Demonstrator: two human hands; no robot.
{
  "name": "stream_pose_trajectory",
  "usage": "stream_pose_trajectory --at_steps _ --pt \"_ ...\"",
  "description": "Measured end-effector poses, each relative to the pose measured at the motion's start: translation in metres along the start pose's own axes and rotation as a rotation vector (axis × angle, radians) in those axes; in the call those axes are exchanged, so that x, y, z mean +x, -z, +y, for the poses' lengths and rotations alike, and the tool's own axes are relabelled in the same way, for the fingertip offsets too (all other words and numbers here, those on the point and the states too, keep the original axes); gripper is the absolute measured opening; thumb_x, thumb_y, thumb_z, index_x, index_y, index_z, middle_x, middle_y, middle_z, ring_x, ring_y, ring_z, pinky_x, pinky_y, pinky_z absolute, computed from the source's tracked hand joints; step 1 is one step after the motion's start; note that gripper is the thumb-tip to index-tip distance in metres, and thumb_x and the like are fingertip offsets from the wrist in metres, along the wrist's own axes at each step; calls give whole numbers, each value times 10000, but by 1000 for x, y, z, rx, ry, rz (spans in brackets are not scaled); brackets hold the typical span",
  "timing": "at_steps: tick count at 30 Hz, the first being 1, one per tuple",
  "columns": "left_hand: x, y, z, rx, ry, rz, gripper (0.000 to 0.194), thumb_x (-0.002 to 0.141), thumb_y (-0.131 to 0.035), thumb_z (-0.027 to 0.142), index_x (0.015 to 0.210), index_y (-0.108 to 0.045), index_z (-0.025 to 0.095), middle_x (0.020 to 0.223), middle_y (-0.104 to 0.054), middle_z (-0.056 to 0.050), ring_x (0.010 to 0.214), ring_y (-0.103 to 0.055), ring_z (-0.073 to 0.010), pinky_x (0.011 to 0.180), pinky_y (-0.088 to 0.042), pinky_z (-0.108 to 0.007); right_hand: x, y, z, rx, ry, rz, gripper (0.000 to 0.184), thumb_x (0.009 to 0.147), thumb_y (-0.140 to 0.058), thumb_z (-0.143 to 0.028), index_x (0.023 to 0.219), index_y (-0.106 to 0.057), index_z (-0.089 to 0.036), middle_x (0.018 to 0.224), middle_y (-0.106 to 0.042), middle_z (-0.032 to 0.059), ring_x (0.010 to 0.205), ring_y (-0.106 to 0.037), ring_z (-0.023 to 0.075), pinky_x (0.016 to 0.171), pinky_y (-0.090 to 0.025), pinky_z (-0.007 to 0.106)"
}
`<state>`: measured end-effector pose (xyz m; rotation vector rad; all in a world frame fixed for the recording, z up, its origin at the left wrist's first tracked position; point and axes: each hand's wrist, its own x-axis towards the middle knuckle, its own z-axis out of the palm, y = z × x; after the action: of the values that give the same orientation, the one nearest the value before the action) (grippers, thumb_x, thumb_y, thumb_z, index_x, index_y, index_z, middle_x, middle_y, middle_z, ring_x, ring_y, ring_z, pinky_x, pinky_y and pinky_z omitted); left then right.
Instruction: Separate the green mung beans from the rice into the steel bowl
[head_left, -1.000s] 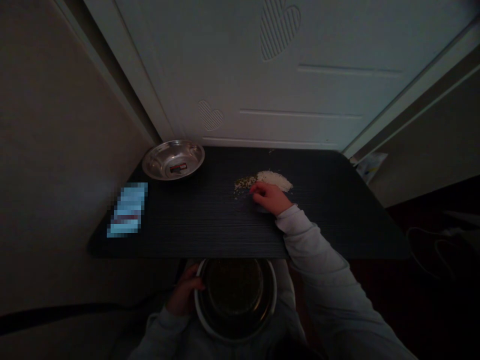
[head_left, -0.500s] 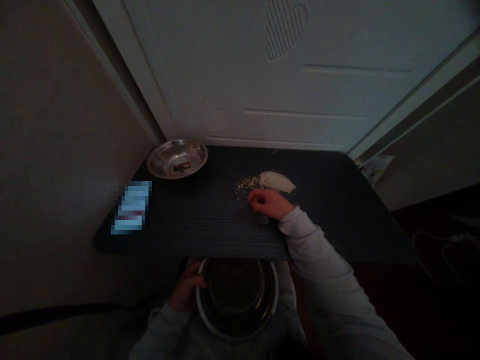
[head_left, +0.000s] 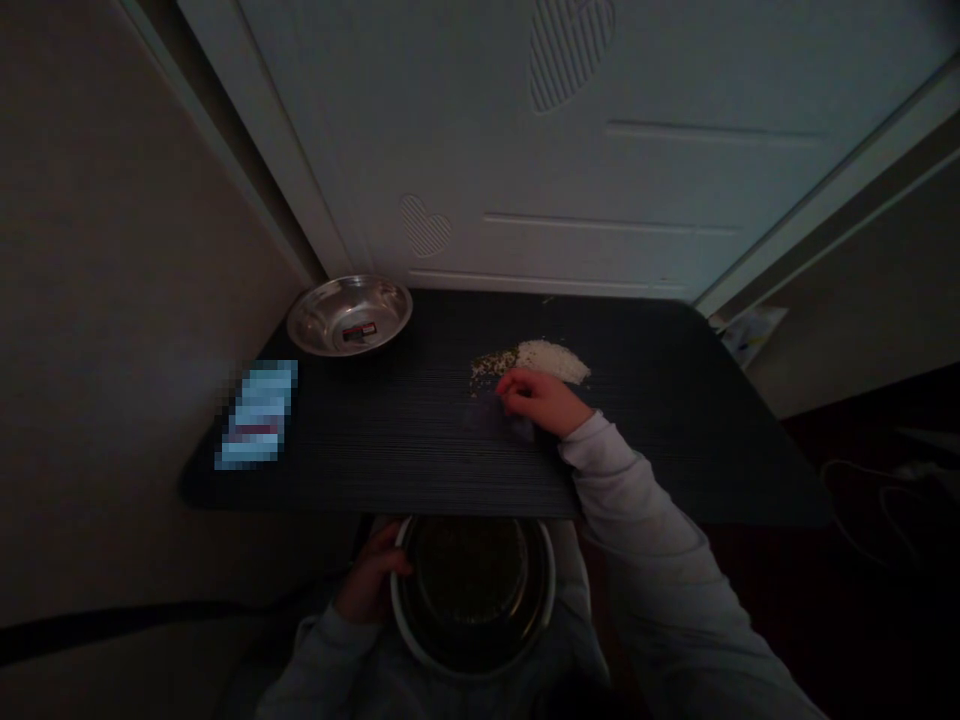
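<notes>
My right hand (head_left: 544,400) hovers over or rests on the near side of a pile of white grains (head_left: 553,358) that look like rice; which, I cannot tell. Its thumb and fingertips are pinched together, and whatever lies between them is too small to see. Small green beans (head_left: 504,360) mixed with white grains spread out at the pile's left end. Below the table's front edge, my left hand (head_left: 375,575) grips the left rim of a round basin (head_left: 472,655) on my lap. Its inside is dark, so the contents cannot be made out.
A shiny steel bowl (head_left: 351,318) with a label inside stands at the dark table's (head_left: 360,440) back left corner. In front of it lies a blurred-out bright phone-like object (head_left: 259,415). A white door panel (head_left: 450,120) borders the table's far edge.
My right hand has shifted very slightly up toward the grains, fingers still pinched. The left hand and basin stay where they were. The whole view has moved a little.
</notes>
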<state>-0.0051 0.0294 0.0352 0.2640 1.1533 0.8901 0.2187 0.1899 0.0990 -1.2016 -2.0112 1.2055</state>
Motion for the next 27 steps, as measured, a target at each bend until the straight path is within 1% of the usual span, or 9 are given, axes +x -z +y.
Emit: stream_pose_trajectory --at_steps 3,5,7,10,12,18,22,27 --pt "-1 0 0 -15 -14 5 388 371 -453 11 661 -651 177 528 -629 23 541 -551 -172 506 -378 -273 2 3 2 -27 -48 179 105 627 -450 -155 719 -497 -171 534 -518 -41 521 -484 93 554 -373 221" --pt "-2 -1 0 -20 -18 2 381 391 -448 10 665 -652 180 516 -622 29 510 -538 -146 522 -377 -266 2 4 3 -41 -58 228 103 622 -453 -156 713 -496 -174 533 -517 -40 521 -484 96 550 -374 224" --pt "-4 -1 1 -24 -20 -2 381 404 -446 15 678 -652 181 519 -621 28 505 -534 -140 518 -374 -262 3 2 3 -44 -54 211 104 621 -454 -158 714 -495 -176 539 -517 -40 525 -484 97 544 -373 224" --pt "-4 -1 1 -14 -4 -10 392 397 -447 22 696 -650 175 543 -629 16 543 -549 -168 500 -372 -270 2 -1 3 -54 -34 144 105 627 -450 -161 722 -493 -174 544 -512 -43 517 -474 92 530 -368 219" --pt "-3 -1 1 -4 3 -6 393 382 -447 23 683 -650 172 543 -629 12 554 -552 -178 494 -370 -272 2 -3 3 -78 -22 127 105 632 -448 -163 725 -495 -170 542 -508 -43 516 -470 90 531 -365 218" --pt "-1 -1 1 4 3 25 369 371 -447 21 638 -645 181 487 -605 31 485 -527 -144 502 -371 -265 2 -3 3 -113 -32 147 108 633 -446 -164 726 -500 -164 554 -513 -37 520 -471 89 529 -361 215" --pt "-3 -2 2 9 5 35 372 380 -442 19 646 -643 182 456 -589 35 499 -537 -154 506 -375 -268 2 -3 3 -123 -25 153 109 635 -446 -168 729 -500 -163 557 -518 -37 530 -476 88 545 -362 216" --pt "-3 -3 3 -6 7 -2 371 367 -450 21 642 -642 180 480 -604 28 543 -551 -177 474 -364 -260 4 -1 5 -197 -53 159 108 633 -450 -177 720 -512 -164 563 -519 -37 525 -472 86 518 -347 210"
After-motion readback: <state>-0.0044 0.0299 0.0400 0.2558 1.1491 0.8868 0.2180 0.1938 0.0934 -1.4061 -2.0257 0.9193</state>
